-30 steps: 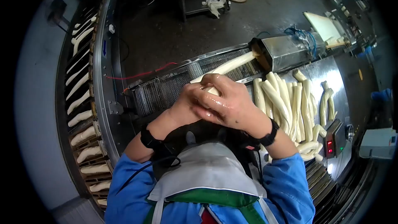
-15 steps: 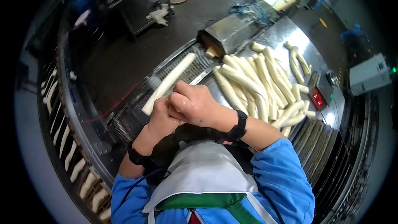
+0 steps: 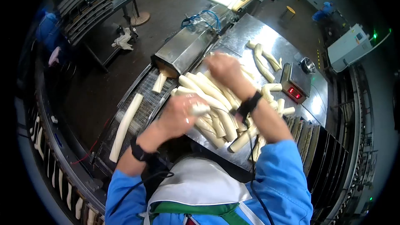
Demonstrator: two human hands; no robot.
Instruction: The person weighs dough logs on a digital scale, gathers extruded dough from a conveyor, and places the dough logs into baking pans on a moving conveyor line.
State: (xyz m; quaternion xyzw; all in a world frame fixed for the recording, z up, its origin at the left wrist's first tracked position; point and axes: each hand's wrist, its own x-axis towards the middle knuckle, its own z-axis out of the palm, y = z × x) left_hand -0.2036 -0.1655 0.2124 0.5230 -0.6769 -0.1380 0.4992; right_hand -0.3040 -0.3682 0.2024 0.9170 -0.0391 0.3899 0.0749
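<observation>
Since the earlier frame the two hands are separating: they were pressing together beside the conveyor, and now the right hand (image 3: 225, 68) is reaching out over the bench (image 3: 237, 35), while the left hand (image 3: 177, 114) is staying nearer the body. The long dough roll (image 3: 126, 127) on the conveyor (image 3: 146, 100) is travelling away from the metal housing (image 3: 191, 41), and a second dough roll (image 3: 159, 82) is now showing more of its length at the housing's mouth.

The left hand is closing its fingers around a pale dough lump (image 3: 200, 109), blurred by motion, and is hovering at the bench's left edge, in front of the dough pile (image 3: 225, 123). The right hand is hanging over the far end of that pile; its fingers are blurring, so I cannot tell whether they are gripping anything.

The dough pile is lying across the near part of the bench, spreading from the left edge toward the near edge, with several rolls crossing one another. A few loose rolls (image 3: 260, 62) are lying apart, farther toward the bench's right edge. The scale (image 3: 296, 81) is sitting near that right edge, its red display glowing, and a metal bowl (image 3: 307, 65) is standing just beyond it. The conveyor is running alongside the bench's left edge.
</observation>
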